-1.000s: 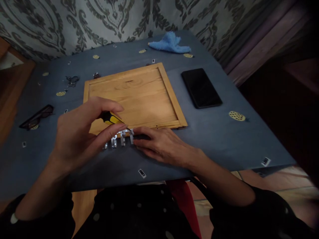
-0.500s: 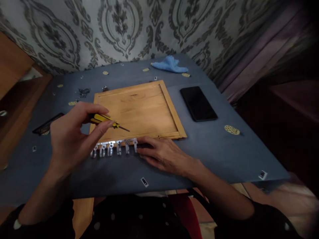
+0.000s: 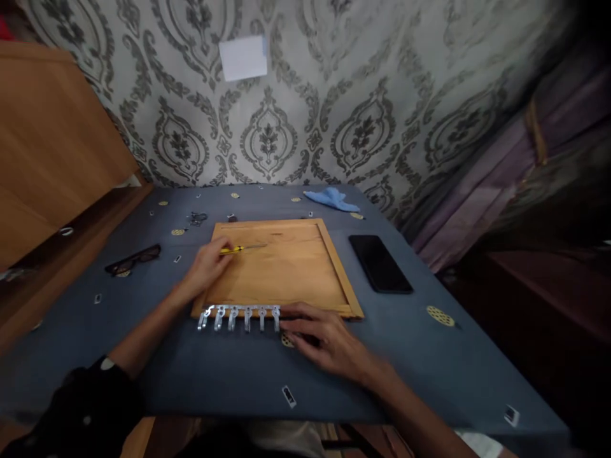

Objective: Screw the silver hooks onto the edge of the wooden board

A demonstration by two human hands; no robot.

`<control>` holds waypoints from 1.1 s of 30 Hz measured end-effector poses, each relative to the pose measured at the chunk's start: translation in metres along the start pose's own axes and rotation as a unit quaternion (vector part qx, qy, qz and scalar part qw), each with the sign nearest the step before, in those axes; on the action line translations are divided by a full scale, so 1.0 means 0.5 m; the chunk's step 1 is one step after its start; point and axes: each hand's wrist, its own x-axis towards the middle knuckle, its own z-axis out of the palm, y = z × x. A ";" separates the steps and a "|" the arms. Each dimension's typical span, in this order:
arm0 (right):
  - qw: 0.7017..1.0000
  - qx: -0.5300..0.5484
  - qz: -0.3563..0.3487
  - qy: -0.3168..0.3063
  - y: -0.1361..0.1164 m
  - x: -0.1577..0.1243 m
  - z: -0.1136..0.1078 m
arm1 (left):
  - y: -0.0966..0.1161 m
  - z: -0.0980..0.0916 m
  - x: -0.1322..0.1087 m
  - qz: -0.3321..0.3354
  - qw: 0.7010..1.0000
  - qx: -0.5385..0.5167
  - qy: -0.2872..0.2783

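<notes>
My left hand [image 3: 210,259] is over the left side of a framed wooden board [image 3: 281,270], fingers closed round the yellow handle of a screwdriver [image 3: 238,249]. Its thin shaft points right, low over the board or on it; I cannot tell which. Along the board's near edge runs a silver metal hook rail [image 3: 241,310], its several hooks hanging towards me. My right hand [image 3: 329,340] holds the rail's right end, with the fingertips against the last hook and the board's edge. The thumb's contact is hidden.
A black phone [image 3: 380,264] lies right of the board, sunglasses [image 3: 133,259] to the left. Behind are small metal pieces [image 3: 196,219] and a blue cloth [image 3: 333,199]. A patterned wall [image 3: 267,133] borders the table [image 3: 214,381] at the back; a wooden cabinet [image 3: 62,146] stands at left.
My left hand has moved forward and down to the board with the screwdriver. My right hand stays at the rail's end. The view has tilted up, showing more wall.
</notes>
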 end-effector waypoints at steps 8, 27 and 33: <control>0.995 0.081 0.038 0.051 -0.001 0.014 -0.011 | -0.027 0.035 -0.007 0.049 0.994 0.086 -0.038; 0.988 0.056 0.119 0.075 0.073 0.119 -0.035 | -0.250 -0.047 0.076 -0.126 0.963 0.150 0.185; 0.975 0.049 0.157 0.149 0.110 0.103 -0.036 | -0.289 -0.045 0.061 -0.152 0.959 0.172 0.167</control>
